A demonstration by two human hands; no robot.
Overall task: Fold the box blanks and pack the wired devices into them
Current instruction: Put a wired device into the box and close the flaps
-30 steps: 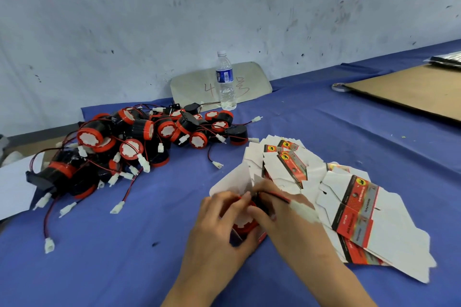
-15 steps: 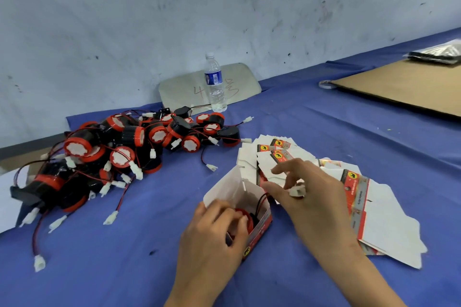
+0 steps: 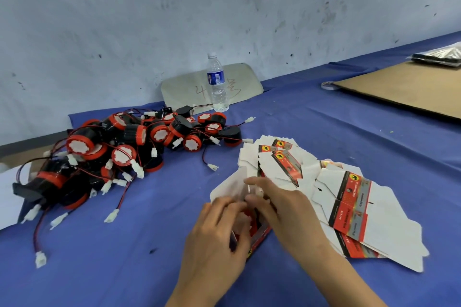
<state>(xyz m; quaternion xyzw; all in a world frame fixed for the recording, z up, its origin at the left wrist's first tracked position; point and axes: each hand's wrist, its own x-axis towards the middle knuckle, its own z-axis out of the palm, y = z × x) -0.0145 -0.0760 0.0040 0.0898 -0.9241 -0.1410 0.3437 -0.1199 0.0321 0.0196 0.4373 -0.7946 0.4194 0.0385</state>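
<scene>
Scuffed grey wall backs a blue-covered surface (image 3: 324,132); at nine o'clock lies a tangled heap of wired devices (image 3: 119,152), black with red rims, their red leads and white plugs trailing toward six; at twelve a water bottle (image 3: 217,82) stands upright before a pale panel (image 3: 244,82) leaning on the wall; at the centre sits the box being packed (image 3: 254,234), one device partly visible inside it, its white flap (image 3: 227,187) raised; at three o'clock a fan of flat box blanks (image 3: 354,207) overlaps itself; at one o'clock a brown cardboard sheet (image 3: 404,90) lies well apart.

Likely trouble: the lead or its plug could spring back out or get caught under the flap, since both are stiff and springy; a hard push might crease the thin card; a sleeve or wrist could drag the loose blanks nearby.

Left hand (image 3: 219,237) comes in from six o'clock, fingers curled over the near side of the box, holding it steady; right hand (image 3: 282,209) reaches in from five o'clock, fingertips bent down into the open mouth, apparently pinching the white plug, though blur makes that uncertain.
</scene>
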